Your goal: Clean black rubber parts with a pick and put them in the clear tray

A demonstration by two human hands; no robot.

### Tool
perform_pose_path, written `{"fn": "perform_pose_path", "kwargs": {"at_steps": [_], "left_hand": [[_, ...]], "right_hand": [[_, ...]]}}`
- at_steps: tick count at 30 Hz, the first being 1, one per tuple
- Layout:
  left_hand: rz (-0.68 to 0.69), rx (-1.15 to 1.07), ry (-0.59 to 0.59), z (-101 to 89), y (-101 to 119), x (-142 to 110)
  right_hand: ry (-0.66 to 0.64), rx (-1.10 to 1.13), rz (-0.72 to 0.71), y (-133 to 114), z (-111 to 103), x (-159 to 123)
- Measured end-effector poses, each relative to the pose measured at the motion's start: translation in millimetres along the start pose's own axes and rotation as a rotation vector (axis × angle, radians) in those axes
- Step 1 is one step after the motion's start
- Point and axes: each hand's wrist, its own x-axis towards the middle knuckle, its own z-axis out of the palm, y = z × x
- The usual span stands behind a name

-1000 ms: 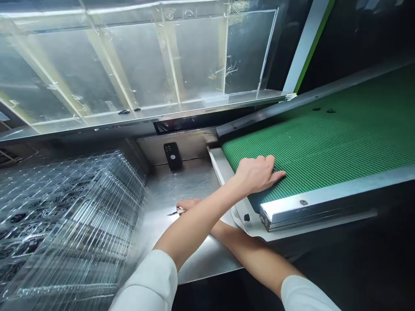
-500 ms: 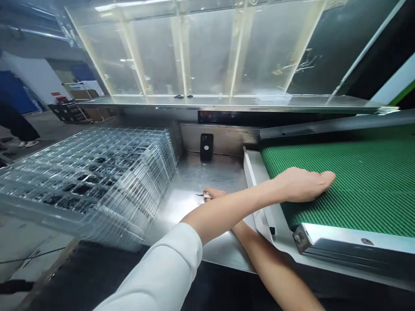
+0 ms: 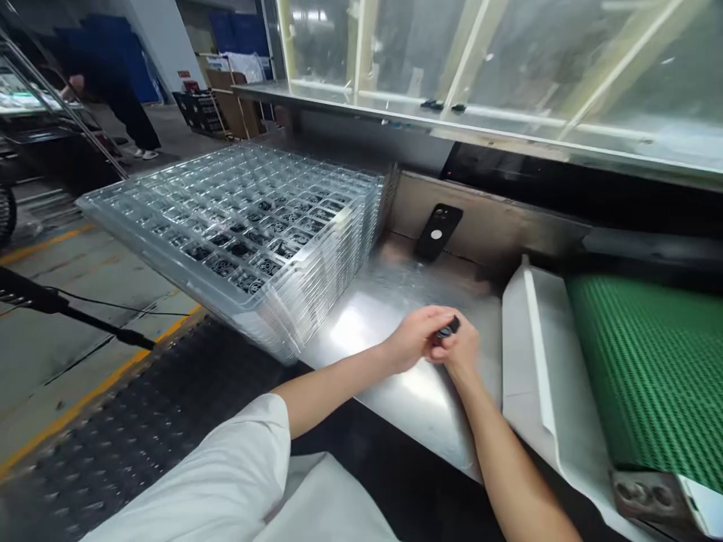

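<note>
Both my hands meet low over the bare metal worktop (image 3: 367,301). My left hand (image 3: 413,340) is closed, its fingertips around a small black part (image 3: 450,327) with a glossy face. Right against it, my right hand (image 3: 464,348) is closed too, its fingers bent beside the same part. Whatever else the right hand holds is hidden by the fingers. To the left stands a tall stack of clear plastic trays (image 3: 333,256); the top one has many pockets, several with small black round-patterned parts (image 3: 248,280).
A black phone (image 3: 439,232) leans on the metal back wall. On the right, past a white guide plate (image 3: 528,354), lies a green conveyor belt (image 3: 638,361). A shelf edge with clear panels (image 3: 508,128) overhangs the worktop. Another person (image 3: 121,98) stands far left.
My left hand has come back from over the green belt to meet my right hand above the worktop. The view has swung left. The right hand's thin-tipped tool no longer shows.
</note>
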Motion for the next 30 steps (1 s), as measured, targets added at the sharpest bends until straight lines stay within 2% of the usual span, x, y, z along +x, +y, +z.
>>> {"fn": "perform_pose_path", "kwargs": {"at_steps": [3,4,6,8,10,14,21,30], "left_hand": [[-0.013,-0.063,0.248,-50.1,-4,-6],[-0.016,-0.072,0.296,-60.3,-5,-3],[-0.044,-0.067,0.313,-70.6,-9,8],[-0.086,-0.049,0.273,-70.5,-14,23],[-0.12,-0.032,0.233,-65.6,-20,40],[-0.161,-0.02,0.217,-59.6,-30,63],[-0.159,0.033,0.183,-63.5,-30,63],[-0.153,0.11,0.163,-66.5,-33,65]], "right_hand": [[0.168,0.067,0.05,-4,2,6],[0.226,0.127,0.073,-5,2,9],[0.311,0.271,0.132,-8,3,14],[0.347,0.381,0.177,-11,2,17],[0.332,0.422,0.171,-13,1,19],[0.302,0.338,0.094,-15,0,17],[0.243,0.24,-0.106,-13,-6,5],[0.217,0.252,-0.111,-15,-14,3]]}}
